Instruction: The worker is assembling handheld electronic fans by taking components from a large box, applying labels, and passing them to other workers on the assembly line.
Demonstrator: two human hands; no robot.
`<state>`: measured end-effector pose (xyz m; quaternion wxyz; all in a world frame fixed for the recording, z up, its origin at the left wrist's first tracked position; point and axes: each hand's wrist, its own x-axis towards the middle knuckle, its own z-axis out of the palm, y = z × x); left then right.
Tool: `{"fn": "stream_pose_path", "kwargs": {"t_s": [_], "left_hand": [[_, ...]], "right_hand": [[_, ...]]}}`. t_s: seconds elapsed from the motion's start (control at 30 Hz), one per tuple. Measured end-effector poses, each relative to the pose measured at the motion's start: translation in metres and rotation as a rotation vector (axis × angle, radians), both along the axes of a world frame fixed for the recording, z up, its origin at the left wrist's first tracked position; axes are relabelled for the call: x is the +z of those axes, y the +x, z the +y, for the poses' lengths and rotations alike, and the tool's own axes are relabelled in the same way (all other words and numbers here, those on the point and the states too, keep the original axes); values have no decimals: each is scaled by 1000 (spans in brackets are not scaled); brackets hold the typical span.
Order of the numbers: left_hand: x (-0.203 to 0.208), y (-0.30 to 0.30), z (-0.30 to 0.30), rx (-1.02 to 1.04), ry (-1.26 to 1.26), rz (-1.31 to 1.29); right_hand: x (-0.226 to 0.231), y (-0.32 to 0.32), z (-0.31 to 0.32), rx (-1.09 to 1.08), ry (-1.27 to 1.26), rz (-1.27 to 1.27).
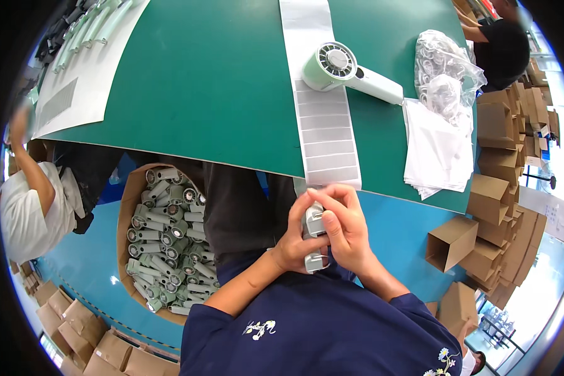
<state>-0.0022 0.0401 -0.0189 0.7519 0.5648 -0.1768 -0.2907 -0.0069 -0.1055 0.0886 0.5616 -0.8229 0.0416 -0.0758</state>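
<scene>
My left hand (289,243) and my right hand (348,230) are close together in front of my body, just below the table's near edge. Between them they grip a pale grey plastic piece (314,262); fingers cover much of it, so its kind is hard to make out. Its lower end shows below my left fingers. Beyond my hands, a strip of silver-grey labels (329,135) runs up the green table (213,81). A mint-green and white handheld fan (376,86) lies partly on that strip, its handle pointing right.
A carton (128,216) full of handheld fans stands on the floor at left. Clear bags of white cords (445,69) and white paper sheets (442,147) lie on the table's right. More fans (91,31) rest far left. Co-workers are at both sides; open cardboard boxes (451,241) stand at right.
</scene>
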Motion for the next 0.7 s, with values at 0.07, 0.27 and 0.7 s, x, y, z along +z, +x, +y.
{"fn": "stream_pose_path", "kwargs": {"t_s": [0.07,0.27,0.7], "left_hand": [[4,5,-4,85,-7,-364],[4,13,-7,318,38,-867],[-3,22,4,437,-14,-706]], "right_hand": [[6,-2,-6,21,-33,33],[12,-10,-17,-94,-65,-5],[-32,29,-35,43,-904,-492]]}}
